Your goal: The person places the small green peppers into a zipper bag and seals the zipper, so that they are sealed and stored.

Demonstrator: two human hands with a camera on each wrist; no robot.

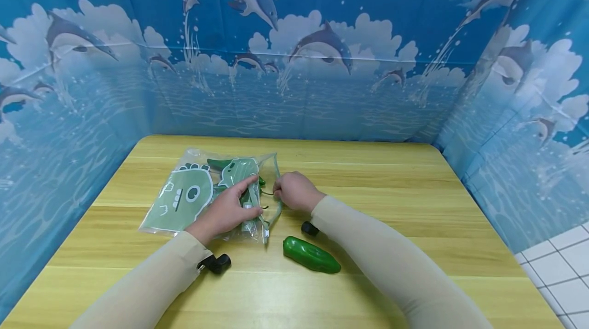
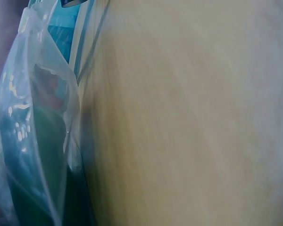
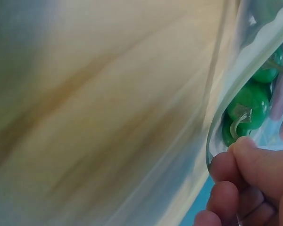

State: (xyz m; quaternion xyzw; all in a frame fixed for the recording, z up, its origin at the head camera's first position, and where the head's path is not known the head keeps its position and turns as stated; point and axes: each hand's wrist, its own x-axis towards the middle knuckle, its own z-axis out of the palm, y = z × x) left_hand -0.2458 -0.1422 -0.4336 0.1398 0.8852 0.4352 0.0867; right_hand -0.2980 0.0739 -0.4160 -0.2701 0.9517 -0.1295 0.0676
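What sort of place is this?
Probably a makeshift indoor work booth: a dolphin-print curtain hangs behind and on both sides of a wood-grain table, and white tiles show at the lower right.

The peppers (image 1: 312,255) are of green colour. The bag (image 1: 184,198) is clear, with pale green cartoon print. The table (image 1: 391,185) shows yellow wood grain; the curtain (image 1: 294,101) is blue, with dolphin pattern.
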